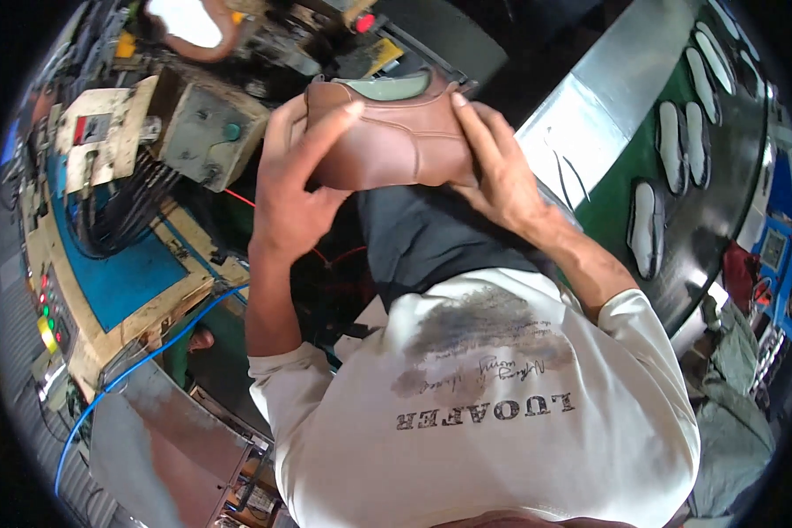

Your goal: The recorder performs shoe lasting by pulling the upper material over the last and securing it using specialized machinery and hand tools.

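A brown leather shoe upper (392,150) with stitched seams is held up in front of me, with a pale green shoe last (383,86) showing in its top opening. Around its left end wraps my left hand (286,198), one digit lying along the leather near the upper edge. My right hand (506,176) grips the opposite end, with a fingertip at the top rim and other fingers partly hidden beneath. Both hands are closed on the same piece. The toe and the underside cannot be made out.
Machinery with a red button (365,24) stands just beyond the shoe. A metal box (207,132) and a wood-edged blue panel (123,273) are at left, a blue hose (106,396) lower. Right, a metal sheet (581,114) borders a conveyor carrying several pale-faced shoe parts (671,145).
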Demonstrator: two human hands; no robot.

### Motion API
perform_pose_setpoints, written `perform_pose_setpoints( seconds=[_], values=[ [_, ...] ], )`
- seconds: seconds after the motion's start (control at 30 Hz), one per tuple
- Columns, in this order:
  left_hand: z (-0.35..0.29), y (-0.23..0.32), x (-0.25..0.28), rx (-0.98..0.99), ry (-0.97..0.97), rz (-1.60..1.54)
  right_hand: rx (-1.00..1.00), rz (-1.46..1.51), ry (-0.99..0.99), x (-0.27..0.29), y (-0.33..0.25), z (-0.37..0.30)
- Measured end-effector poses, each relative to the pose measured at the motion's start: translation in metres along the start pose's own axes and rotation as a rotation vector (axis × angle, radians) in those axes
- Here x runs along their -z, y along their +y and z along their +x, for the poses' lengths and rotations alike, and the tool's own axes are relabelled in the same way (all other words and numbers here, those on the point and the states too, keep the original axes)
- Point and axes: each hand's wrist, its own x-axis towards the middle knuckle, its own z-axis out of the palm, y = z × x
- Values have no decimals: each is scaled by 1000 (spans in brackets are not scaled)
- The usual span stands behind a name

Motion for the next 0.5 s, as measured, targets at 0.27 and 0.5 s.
perform_pose_setpoints(
  seconds=[0.27, 0.5],
  values=[
    [6, 2, -7, 39, 122, -19, -278, 392, -276, -2, -9, -6],
    [-15, -49, -51, 347, 25, -229, -636, 890, -317, -21, 14, -45]
  ],
)
